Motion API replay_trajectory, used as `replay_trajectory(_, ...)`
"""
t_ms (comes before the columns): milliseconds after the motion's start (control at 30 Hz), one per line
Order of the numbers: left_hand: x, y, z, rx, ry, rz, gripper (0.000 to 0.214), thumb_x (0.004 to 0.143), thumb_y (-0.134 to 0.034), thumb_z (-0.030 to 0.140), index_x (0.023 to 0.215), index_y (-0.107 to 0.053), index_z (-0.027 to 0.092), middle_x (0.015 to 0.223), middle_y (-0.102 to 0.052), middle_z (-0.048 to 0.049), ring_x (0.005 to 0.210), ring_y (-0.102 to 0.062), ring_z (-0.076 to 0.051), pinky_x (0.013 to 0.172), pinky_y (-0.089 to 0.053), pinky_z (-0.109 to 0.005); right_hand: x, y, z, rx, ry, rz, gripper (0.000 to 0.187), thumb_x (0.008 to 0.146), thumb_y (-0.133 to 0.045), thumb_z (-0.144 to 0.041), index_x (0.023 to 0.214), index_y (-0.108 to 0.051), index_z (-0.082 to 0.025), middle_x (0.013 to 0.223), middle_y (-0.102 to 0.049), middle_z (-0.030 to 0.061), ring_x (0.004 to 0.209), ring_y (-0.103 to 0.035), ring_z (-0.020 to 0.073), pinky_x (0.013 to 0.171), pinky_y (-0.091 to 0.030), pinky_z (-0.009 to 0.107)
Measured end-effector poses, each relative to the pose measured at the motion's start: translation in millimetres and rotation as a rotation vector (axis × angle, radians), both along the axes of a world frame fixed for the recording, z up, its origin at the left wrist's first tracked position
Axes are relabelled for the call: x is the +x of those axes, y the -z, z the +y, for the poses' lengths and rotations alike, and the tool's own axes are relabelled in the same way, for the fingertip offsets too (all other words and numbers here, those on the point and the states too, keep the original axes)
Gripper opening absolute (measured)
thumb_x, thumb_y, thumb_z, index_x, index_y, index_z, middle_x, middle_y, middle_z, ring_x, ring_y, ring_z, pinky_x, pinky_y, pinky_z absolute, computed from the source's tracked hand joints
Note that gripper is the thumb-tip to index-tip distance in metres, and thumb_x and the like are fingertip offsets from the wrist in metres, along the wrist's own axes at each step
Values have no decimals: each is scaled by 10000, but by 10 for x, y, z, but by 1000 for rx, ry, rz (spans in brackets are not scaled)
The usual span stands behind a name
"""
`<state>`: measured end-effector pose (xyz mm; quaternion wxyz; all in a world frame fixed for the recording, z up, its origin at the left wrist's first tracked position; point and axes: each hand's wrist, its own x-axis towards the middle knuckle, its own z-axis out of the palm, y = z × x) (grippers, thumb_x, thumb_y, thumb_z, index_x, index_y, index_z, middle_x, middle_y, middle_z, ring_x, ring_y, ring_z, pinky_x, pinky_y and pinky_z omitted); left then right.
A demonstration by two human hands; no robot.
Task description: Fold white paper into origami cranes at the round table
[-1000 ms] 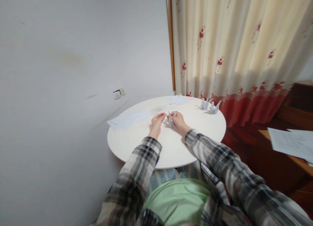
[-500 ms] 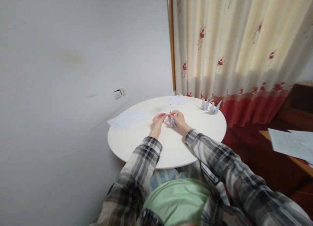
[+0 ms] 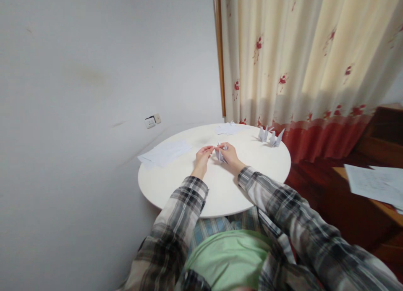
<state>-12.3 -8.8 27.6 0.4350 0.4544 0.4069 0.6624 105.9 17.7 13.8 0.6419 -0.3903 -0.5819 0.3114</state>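
Note:
A white folded paper crane (image 3: 220,156) is between my hands, just over the round white table (image 3: 217,194). My right hand (image 3: 230,154) is closed on it, and the fingers hide part of its body. The fingertips of my left hand (image 3: 204,155) pinch at the crane's left side, close to the right fingertips. The small part between the left fingers is too tiny to make out clearly. Farther right on the table stand two finished-looking paper cranes, a left one (image 3: 263,134) and a right one (image 3: 276,140).
Loose white paper sheets (image 3: 165,153) lie at the table's left, and smaller white papers (image 3: 227,128) at its far edge. A wall with a socket (image 3: 150,122) borders the left side. A curtain (image 3: 277,64) hangs behind. Printed sheets (image 3: 374,186) lie on wooden furniture at the right.
Hardly anything differs. Both hands keep their hold on the paper crane in the same place, and the view has shifted very slightly.

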Motion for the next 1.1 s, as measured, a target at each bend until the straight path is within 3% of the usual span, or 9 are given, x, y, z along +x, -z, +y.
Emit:
replay_trajectory(267, -25, 0, 4, 15, -50, -15, 273, 574, -725, 298, 788, -631, 157, 785, -642, -27, 676, -532, -91, 600, -347, -215, 17, 14, 7, -41, 9, -62, 93, 643, -599, -279, 641, -617, -188, 698, -602, 14, 673, -532, 154, 713, -450, 329)
replay_trajectory(567, 12, 64, 29, -87, 168, 114, 275, 523, -763, 243, 739, -650, 115, 635, -619, -16, 500, -469, -67, 476, -286, -219, 22, 55, 48, -113, -9, -75, 122, 693, -536, -289, 641, -576, -186, 634, -593, 18, 611, -514, 145, 603, -414, 279)
replay_trajectory(800, -21, 83, 60, -60, 9, 72, 241, 532, -757, 249, 715, -665, 122, 669, -659, -30, 559, -523, -97, 541, -365, -229, 12, 77, 68, -138, -12, -104, 198, 708, -561, -360, 659, -576, -168, 669, -611, 40, 616, -520, 149, 614, -402, 285)
replay_trajectory(1100, -26, 42, 60, -14, -105, -16, 230, 545, -749, 240, 728, -661, 133, 710, -669, -34, 679, -575, -131, 670, -418, -259, 5, 109, 122, -154, -50, -136, 149, 690, -560, -327, 682, -533, -181, 691, -597, 10, 630, -521, 132, 594, -418, 257)
